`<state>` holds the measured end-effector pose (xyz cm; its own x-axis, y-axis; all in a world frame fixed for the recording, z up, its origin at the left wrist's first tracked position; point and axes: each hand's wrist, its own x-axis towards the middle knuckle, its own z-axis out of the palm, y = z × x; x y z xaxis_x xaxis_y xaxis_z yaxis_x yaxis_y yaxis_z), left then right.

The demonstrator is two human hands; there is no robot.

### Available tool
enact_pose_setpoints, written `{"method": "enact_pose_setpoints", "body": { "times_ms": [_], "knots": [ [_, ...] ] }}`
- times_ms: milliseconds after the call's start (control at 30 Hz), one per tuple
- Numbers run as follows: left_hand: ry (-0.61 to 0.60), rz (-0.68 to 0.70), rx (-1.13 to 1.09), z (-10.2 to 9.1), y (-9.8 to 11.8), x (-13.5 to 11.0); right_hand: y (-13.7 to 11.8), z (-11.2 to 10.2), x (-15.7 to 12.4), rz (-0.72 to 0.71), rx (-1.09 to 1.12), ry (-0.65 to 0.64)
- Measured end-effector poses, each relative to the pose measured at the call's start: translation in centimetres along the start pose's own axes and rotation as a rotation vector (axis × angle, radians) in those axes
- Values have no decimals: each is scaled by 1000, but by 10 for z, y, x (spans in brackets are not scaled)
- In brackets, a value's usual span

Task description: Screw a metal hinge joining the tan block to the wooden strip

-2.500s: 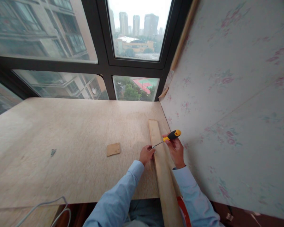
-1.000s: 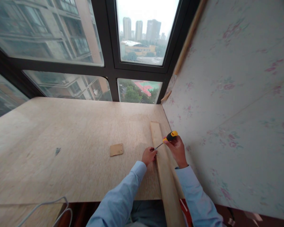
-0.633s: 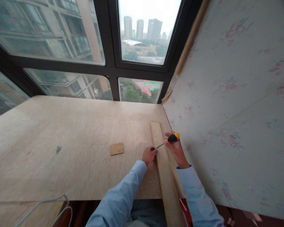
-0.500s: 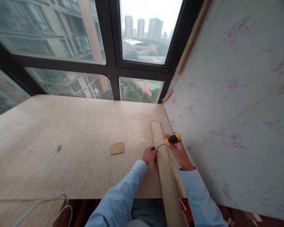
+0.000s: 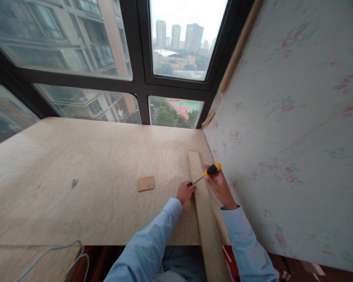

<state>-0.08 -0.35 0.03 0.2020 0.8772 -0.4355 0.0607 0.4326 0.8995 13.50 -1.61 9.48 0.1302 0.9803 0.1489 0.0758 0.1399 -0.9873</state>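
Screwdriver (image 5: 213, 169) handle and right hand (image 5: 220, 188) sit slightly left of where they were half a second ago. The shaft crosses the wooden board (image 5: 207, 219) between both hands, its tip at a small metal piece (image 5: 193, 184); keeping shaft and piece aligned under even pressure should limit slipping. The right hand grips the handle; the left hand (image 5: 184, 192) pinches the piece at the board's left edge.

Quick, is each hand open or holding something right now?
Left hand: closed on a small metal piece at the wooden board.
Right hand: closed on the screwdriver.
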Motion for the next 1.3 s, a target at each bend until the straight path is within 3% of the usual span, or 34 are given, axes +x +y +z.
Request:
{"method": "enact_pose_setpoints", "body": {
  "times_ms": [67,167,233,433,500,733,933,1033,1100,1200,1300],
  "knots": [
    [-5,2,-1,0,1,0,-3,-2,0,20,-120,22],
    [-15,6,-6,0,1,-1,-4,-5,2,12,-439,155],
    [-18,4,-12,0,1,-1,-2,-5,4,-6,-522,201],
    [-13,-3,-23,0,-1,0,5,-2,2,-55,-129,-3],
    [-14,-2,-24,0,-2,1,1,-1,1,-21,-121,-43],
    [-12,6,-22,1,-1,0,-8,1,7,-10,-542,233],
    [-3,-6,-17,1,-2,1,7,0,7,-73,-146,49],
    [0,1,-9,1,-2,1,3,-2,4,-45,-86,-15],
    [5,11,0,1,-1,0,-2,-2,2,-24,-179,29],
    [7,19,7,1,-2,0,-9,-1,3,-40,-344,199],
    [4,9,1,2,-3,0,-14,-5,6,-90,-349,349]
  ]
}}
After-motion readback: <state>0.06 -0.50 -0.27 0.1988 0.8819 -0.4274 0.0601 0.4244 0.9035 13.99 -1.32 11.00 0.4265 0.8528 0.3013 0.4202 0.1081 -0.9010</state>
